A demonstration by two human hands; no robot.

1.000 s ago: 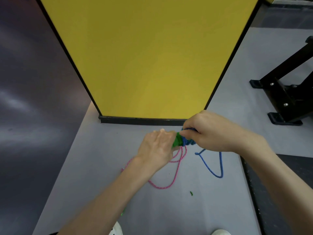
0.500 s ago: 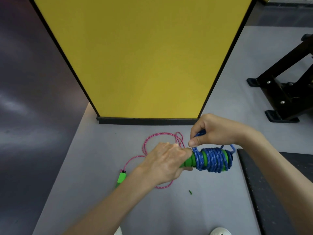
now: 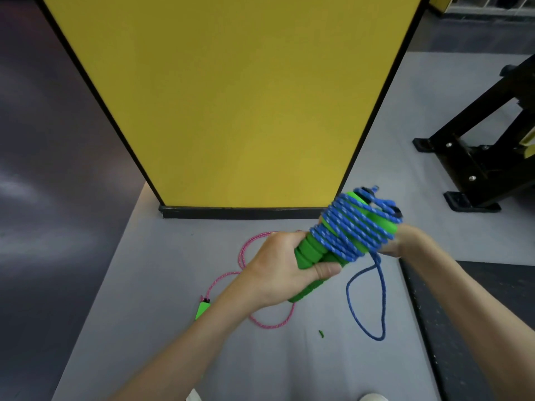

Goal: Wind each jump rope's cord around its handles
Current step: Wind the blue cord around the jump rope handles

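While left hand (image 3: 278, 269) grips handles (image 3: 309, 253) (blue cord (image 3: 350, 230) wound), right hand (image 3: 398, 244) hides its fingers.

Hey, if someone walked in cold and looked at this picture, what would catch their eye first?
The tall yellow panel with black edging fills the upper middle. In front of it, centre right, two bright green foam handles are held up, wound thick with blue braided cord, a loose loop dangling below. A pink braided cord sprawls on the grey floor at lower centre.
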